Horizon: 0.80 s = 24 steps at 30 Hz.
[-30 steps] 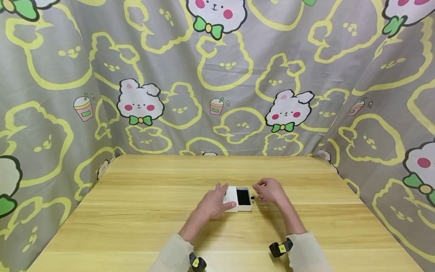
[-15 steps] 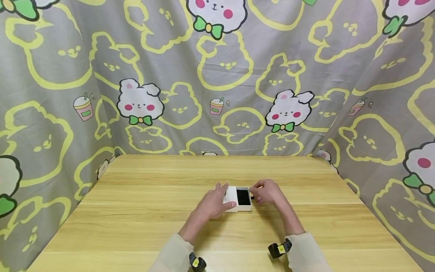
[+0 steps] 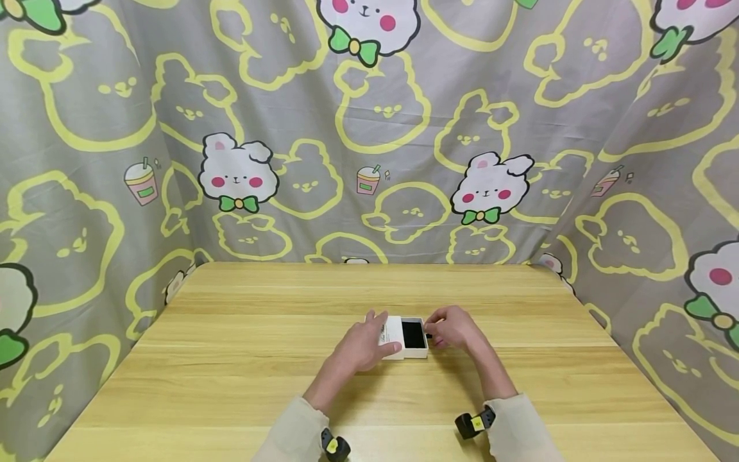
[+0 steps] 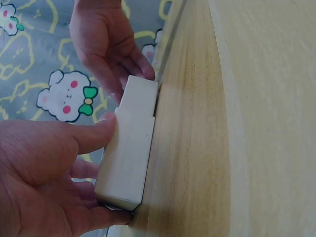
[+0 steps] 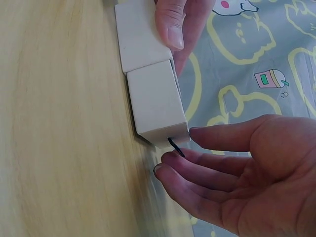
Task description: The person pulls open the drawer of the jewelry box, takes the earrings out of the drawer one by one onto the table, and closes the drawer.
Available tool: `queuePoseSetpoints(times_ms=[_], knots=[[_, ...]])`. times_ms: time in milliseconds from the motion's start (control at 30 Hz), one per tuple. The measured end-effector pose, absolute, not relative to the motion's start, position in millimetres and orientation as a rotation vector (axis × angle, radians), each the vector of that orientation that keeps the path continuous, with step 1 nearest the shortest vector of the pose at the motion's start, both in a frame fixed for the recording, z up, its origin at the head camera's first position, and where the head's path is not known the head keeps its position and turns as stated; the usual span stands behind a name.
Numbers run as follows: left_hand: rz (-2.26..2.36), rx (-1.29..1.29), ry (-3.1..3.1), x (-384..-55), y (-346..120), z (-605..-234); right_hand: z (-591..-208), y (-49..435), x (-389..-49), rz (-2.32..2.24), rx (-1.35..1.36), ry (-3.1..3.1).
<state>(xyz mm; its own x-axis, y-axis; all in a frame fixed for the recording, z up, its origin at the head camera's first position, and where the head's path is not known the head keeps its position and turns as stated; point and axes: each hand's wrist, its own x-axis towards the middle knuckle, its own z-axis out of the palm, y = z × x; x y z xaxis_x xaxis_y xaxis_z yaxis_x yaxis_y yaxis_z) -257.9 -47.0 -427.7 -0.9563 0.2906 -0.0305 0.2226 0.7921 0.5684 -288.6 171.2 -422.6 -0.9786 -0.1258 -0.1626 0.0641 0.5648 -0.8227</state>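
A small white drawer box lies on the table, its sleeve (image 3: 394, 330) printed with dark script. Its inner tray (image 3: 416, 352) is slid partly out to the right and shows a black lining (image 3: 413, 335). My left hand (image 3: 360, 346) grips the sleeve, thumb along the near side and fingers over the far side. My right hand (image 3: 456, 326) is at the tray's end, where a short black ribbon tab (image 5: 176, 147) sticks out. In the right wrist view the thumb tip meets the tray's corner, and the loosely bent fingers lie beside the ribbon without pinching it.
The wood-grain table (image 3: 260, 308) spreads around the box. A grey patterned curtain (image 3: 369, 244) hangs behind it and along both sides. Each forearm wears a black wrist camera (image 3: 473, 423) near its pale sleeve cuff.
My right hand has moved slightly left, up to the tray's end, and now covers part of the ribbon tab. The left hand and the box have stayed put.
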Motion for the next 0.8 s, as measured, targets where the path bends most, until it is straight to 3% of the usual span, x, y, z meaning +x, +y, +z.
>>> queuePoseSetpoints(times_ms=[800], knots=[[0.878, 0.418, 2.867, -258.4, -47.4, -428.6, -420.9, 171.4, -287.6, -1.381, -0.085, 2.503]])
